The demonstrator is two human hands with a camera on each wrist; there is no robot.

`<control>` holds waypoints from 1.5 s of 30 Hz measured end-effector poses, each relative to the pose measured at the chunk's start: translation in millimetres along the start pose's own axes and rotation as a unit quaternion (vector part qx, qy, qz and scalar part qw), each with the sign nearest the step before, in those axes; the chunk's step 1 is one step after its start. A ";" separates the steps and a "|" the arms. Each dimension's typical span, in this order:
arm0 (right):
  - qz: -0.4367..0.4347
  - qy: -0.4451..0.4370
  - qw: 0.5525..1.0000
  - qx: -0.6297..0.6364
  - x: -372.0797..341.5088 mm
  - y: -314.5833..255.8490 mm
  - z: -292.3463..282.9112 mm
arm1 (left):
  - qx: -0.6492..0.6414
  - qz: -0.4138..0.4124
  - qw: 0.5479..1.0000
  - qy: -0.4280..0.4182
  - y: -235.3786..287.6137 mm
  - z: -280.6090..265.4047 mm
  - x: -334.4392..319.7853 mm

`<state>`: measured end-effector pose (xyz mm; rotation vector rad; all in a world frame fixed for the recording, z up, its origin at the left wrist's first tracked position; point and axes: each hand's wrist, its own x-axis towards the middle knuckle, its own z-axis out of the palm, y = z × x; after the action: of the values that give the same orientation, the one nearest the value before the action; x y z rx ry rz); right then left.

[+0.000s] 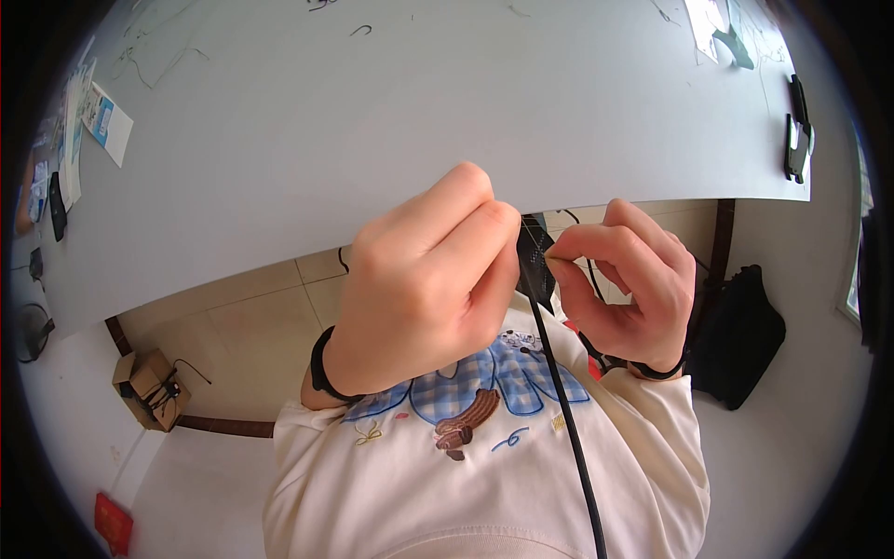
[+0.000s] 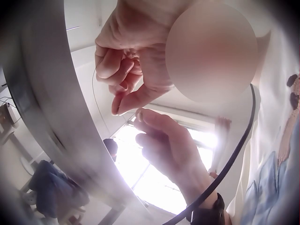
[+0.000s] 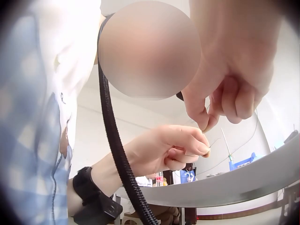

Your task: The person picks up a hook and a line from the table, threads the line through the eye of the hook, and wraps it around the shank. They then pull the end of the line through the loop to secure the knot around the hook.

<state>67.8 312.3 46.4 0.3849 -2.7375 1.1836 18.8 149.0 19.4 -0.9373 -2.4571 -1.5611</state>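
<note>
Both hands are raised close together at the table's near edge, in front of the chest. The left hand (image 1: 419, 270) has its fingers curled, thumb and index fingertip pinching a thin thread. That thread (image 2: 93, 86) bows out from the curled fingers in the left wrist view. Facing it, the right hand (image 1: 638, 279) pinches a fine strand between thumb and index fingertip. In the right wrist view the two pairs of fingertips are a short distance apart, and a loose thread (image 3: 256, 125) trails beside the right hand. What lies inside the left fist is hidden.
The grey table (image 1: 596, 112) carries loose thread scraps (image 1: 361, 30), papers (image 1: 109, 124) at left and black objects (image 1: 798, 140) at right. A black cord (image 1: 563, 391) hangs before the shirt. An open cardboard box (image 1: 152, 389) stands on the floor; a black bag (image 1: 742, 337) is at right.
</note>
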 end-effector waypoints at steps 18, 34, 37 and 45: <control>-0.021 -0.009 0.999 0.033 15.9 9.0 -8.3 | 0.022 0.100 0.993 -0.050 0.2 1.6 -4.1; 0.021 -0.058 0.993 0.101 13.9 17.9 -4.1 | -0.006 0.132 0.991 0.005 1.6 -7.1 -4.2; 0.032 -0.053 0.992 0.111 7.1 19.2 1.2 | -0.020 0.130 0.991 0.036 -2.2 -3.7 -4.3; 0.032 0.018 0.992 0.120 -15.7 9.1 19.6 | 0.017 0.097 0.995 0.029 -4.1 -0.9 -4.6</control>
<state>79.9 306.8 23.2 0.2990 -2.6014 1.5259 20.1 144.9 14.8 -1.0730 -2.2681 -1.4580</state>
